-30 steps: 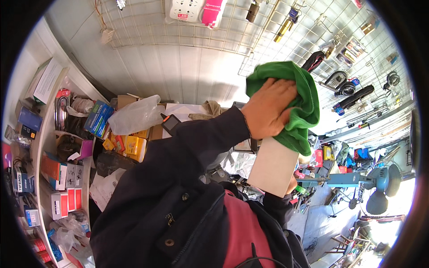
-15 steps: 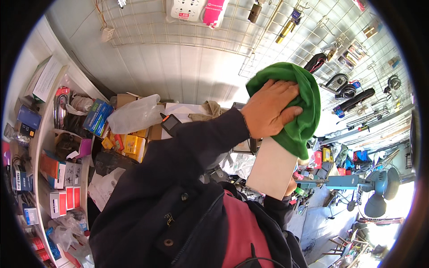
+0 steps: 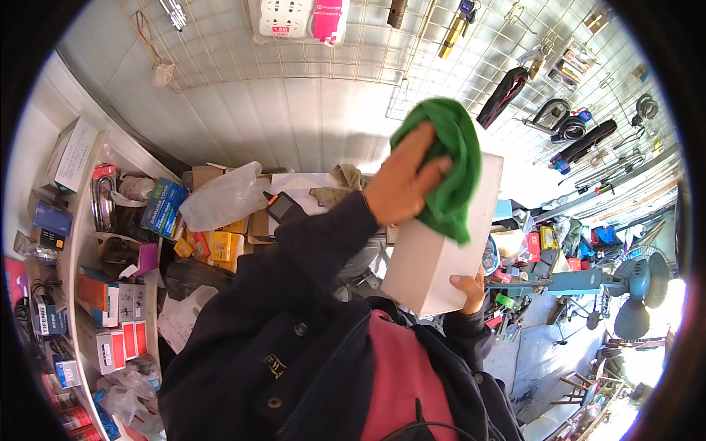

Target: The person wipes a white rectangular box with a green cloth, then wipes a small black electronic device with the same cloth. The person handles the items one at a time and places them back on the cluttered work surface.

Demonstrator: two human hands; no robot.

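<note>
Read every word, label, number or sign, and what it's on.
I won't copy wording, but print shows here:
Blue box: large lettering.
Blue-and-white box: bold lettering.
Power strip: printed red label.
Dark jacket: yellow mark, unclear.
Pale box under the green cloth: none visible.
Others: too small or blurred.

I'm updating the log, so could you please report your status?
Left hand on green cloth, over white box. Right hand gripping box's lower end. Cloth hides part of box.

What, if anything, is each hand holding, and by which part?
Right hand: a pale box, near its lower right corner. Left hand: a green cloth, by its left side, against the box.
</note>
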